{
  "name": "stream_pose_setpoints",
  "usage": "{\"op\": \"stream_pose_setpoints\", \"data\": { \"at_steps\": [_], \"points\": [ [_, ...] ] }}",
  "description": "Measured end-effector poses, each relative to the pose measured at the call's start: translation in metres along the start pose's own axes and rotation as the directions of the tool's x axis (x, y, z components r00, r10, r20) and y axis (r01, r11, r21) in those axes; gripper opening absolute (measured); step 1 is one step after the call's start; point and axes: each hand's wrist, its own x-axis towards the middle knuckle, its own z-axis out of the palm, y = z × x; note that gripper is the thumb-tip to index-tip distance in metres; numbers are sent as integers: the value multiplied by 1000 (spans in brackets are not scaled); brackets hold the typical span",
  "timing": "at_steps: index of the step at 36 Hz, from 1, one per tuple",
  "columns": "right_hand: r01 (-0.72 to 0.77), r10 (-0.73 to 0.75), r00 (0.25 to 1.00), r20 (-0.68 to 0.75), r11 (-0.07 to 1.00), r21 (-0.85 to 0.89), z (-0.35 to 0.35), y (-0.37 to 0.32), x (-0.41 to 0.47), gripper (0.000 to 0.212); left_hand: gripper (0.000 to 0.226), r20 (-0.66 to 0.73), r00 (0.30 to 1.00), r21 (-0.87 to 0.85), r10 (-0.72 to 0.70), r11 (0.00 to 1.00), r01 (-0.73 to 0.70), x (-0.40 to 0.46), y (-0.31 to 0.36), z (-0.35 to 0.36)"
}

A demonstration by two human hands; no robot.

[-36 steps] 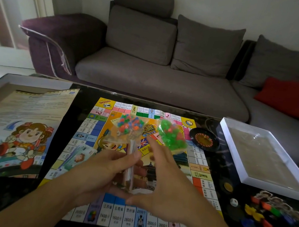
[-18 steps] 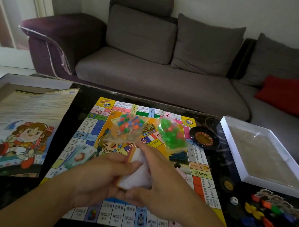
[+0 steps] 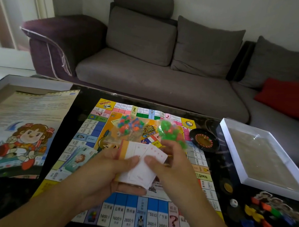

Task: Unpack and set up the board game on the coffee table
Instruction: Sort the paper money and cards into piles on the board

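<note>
Item: stack of cards (image 3: 140,165), held over the board (image 3: 129,213). Gripped underneath by curled left hand (image 3: 108,172) fingers; top card pinched by right hand (image 3: 172,169) thumb. Step judged: sorting cards. Next move: a steady, squared placement is called for beyond the fingertips.

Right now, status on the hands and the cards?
Both hands, left and right, gripping the white card stack over the colourful game board. Cards fanned. Nothing blocking.
</note>
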Motion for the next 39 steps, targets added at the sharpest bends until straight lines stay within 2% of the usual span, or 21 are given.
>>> {"op": "stream_pose_setpoints", "data": {
  "at_steps": [2,4,7,12,16,19,26,32,34,39],
  "points": [
    [-105,108,994,-12,984,145,0,1,2,33,28,-67,996,18,59,998,-58,1,-3,2],
    [-130,121,991,53,965,227,2,5,1,21,30,-100,990,56,104,994,-99,1,-5,4],
    [-95,77,994,76,961,258,4,7,-1,21,30,-119,983,102,138,987,-126,-1,-4,7],
    [-132,123,991,48,930,344,0,4,2,19,24,-86,992,-47,88,995,-92,-6,6,7],
    [-157,143,988,66,894,419,0,2,1,17,21,-114,972,135,204,973,-188,-5,2,4],
    [-146,129,989,68,898,415,1,-1,-1,16,22,-130,958,209,255,952,-225,-4,-2,2],
    [-159,159,987,35,902,402,-4,-6,-3,16,20,-191,955,115,227,971,-208,-2,-1,2],
    [-199,206,978,32,873,446,-6,-8,-3,15,22,-162,957,164,242,963,-216,-3,0,1],
    [-174,185,983,11,904,390,-3,-7,-3,17,21,-170,953,183,250,959,-218,-2,-2,2],
    [-112,111,994,16,985,128,5,-4,-5,21,16,-198,937,289,289,930,-226,-1,-8,5]
  ]
}}
